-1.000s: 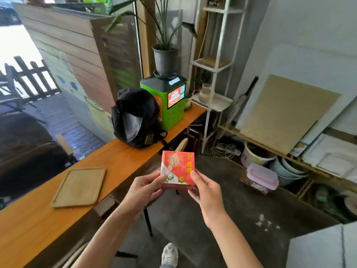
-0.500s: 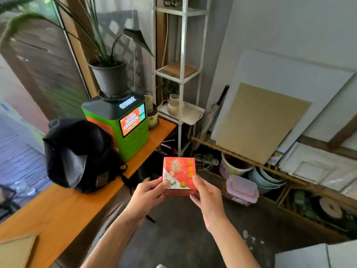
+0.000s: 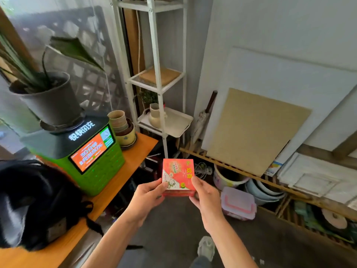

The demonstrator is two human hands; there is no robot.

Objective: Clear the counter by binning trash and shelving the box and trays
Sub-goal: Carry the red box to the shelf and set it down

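A small red box (image 3: 177, 172) with printed pictures is held flat in front of me, above the floor, to the right of the counter's end. My left hand (image 3: 148, 194) grips its near left corner and my right hand (image 3: 203, 193) grips its near right corner. Straight ahead stands a white metal shelf unit (image 3: 154, 55). A wooden tray (image 3: 160, 76) lies on its middle shelf. Lower down, a white tray (image 3: 179, 122) holds a cream jug (image 3: 155, 115). The orange wooden counter (image 3: 135, 151) runs along my left.
On the counter stand a green kiosk (image 3: 90, 161) with a potted plant (image 3: 50, 101) on top, stacked pots (image 3: 121, 126) and a black backpack (image 3: 36, 202). Boards (image 3: 257, 130) lean on the right wall over a low wooden rack (image 3: 241, 171) with basins and a lidded plastic container (image 3: 238, 203).
I have walked and turned to the right toward the white shelf unit with the box in both hands. The wooden tray on the counter has dropped out of view.
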